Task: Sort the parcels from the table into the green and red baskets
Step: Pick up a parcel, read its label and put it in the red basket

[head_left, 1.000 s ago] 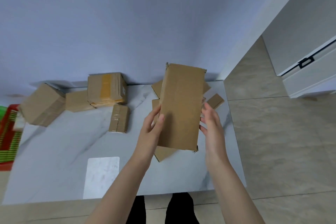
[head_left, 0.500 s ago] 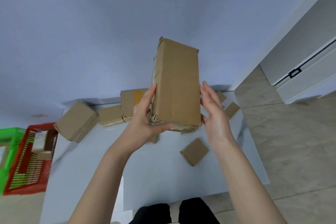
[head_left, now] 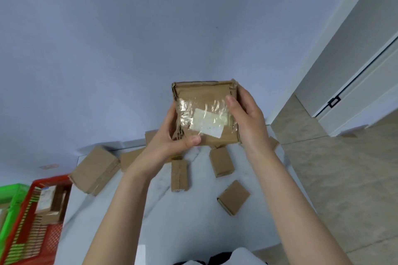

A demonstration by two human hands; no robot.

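I hold a brown cardboard parcel (head_left: 204, 101) up in front of me, above the white marble table (head_left: 193, 221). Its taped end with a pale label faces me. My left hand (head_left: 172, 137) grips its left and lower edge, thumb curled onto the face. My right hand (head_left: 247, 118) grips its right side, thumb on the front. Several smaller cardboard parcels lie on the table below, among them a big one (head_left: 94, 170) at the left edge, a narrow one (head_left: 178, 175) and a flat one (head_left: 233, 197). The red basket (head_left: 49, 236) and green basket (head_left: 13, 196) stand at the lower left.
The red basket holds some parcels. A lilac wall rises behind the table. Tiled floor and a white cabinet (head_left: 355, 92) lie to the right. The table's right edge runs past my right forearm.
The parcel has been turned in my hands, so its taped, labelled end now faces me instead of its long plain side. My view has tilted and shifted, bringing both baskets further into sight.
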